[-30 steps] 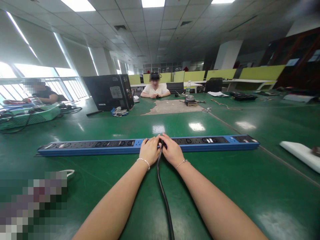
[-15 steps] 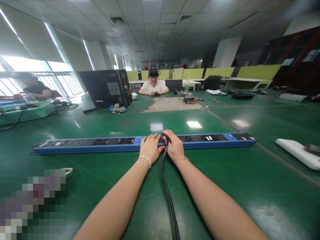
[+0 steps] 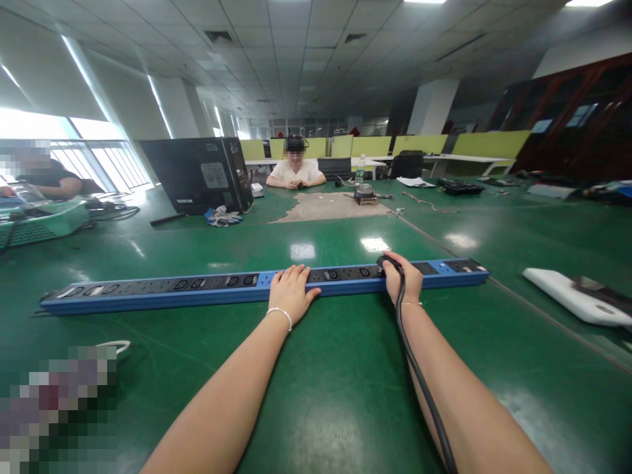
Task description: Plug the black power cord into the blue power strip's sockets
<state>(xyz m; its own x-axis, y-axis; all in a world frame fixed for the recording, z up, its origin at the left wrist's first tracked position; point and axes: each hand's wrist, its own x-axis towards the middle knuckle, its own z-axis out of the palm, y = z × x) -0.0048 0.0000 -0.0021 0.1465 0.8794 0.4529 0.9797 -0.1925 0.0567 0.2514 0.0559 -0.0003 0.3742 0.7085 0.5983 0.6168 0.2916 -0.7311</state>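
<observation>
Here we are at the grip: our right hand has its fingers closed around a black plug, right over the sockets in the right part of the long blue power strip. Whether the plug's pins sit in a socket, we can't tell; the fingers cover them. From the plug, a thick black cable runs down toward us along the right forearm.

Our left hand lies palm down near the strip's middle, fingers spread across its top, gripping nothing. The strip itself stretches left to right over the green table, sockets facing up.

Farther out, we've got a white object off to the right, and a green basket at the far left. Beyond the strip stands a black computer case, gloves just beside it, then a brown sheet at far centre. And across the table, a person in white sits facing us.
</observation>
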